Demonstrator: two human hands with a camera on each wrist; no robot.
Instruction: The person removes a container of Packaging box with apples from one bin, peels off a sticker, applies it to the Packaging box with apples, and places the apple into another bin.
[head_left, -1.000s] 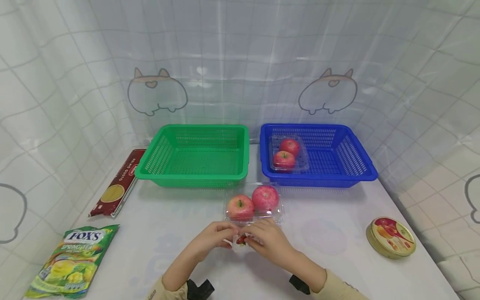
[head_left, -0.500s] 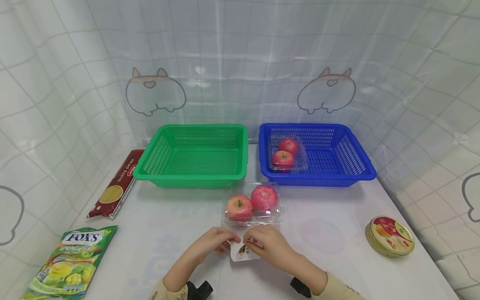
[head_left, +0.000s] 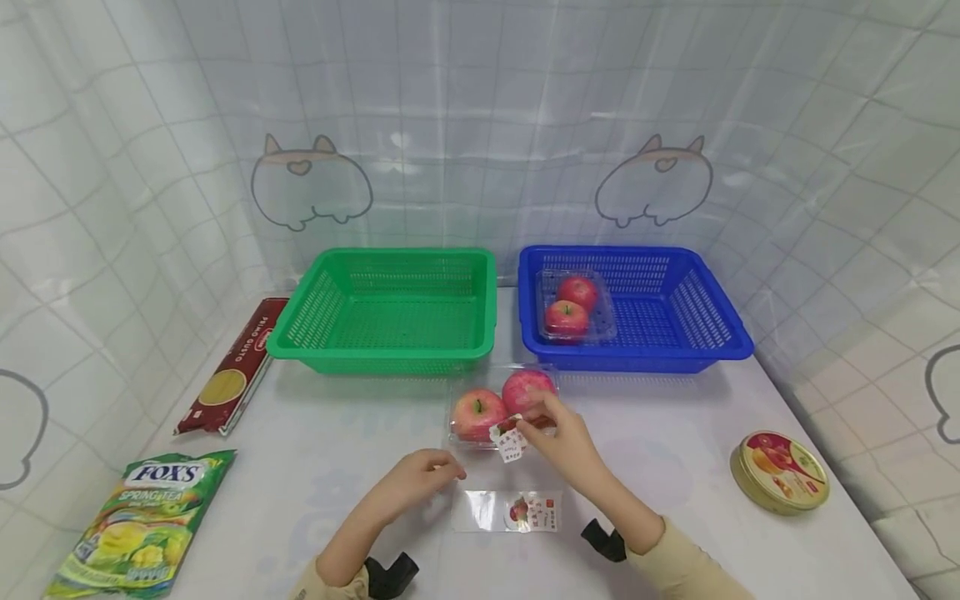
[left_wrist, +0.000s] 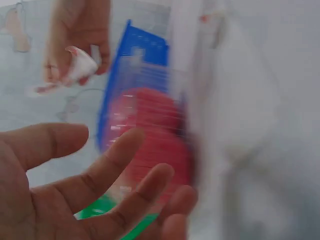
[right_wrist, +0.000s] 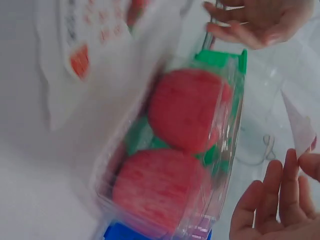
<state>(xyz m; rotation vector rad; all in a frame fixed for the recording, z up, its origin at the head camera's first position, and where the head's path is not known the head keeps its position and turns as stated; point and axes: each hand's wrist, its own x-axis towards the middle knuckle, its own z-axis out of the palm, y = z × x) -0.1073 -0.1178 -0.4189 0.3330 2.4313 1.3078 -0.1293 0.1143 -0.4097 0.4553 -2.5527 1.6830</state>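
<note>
Sticker (head_left: 510, 440) is now peeled off its backing sheet (head_left: 508, 510), which is lying on the worktop's near-middle; a second ago both hands were holding it. Right hand (head_left: 564, 433) is pinching the sticker over the clear apple box (head_left: 501, 408). Left hand (head_left: 420, 477) is resting loose, holding nothing.

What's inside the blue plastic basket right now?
The blue plastic basket holds one clear plastic clamshell box with two red apples inside, near its left wall. The box hides the mesh floor beneath it.
</note>
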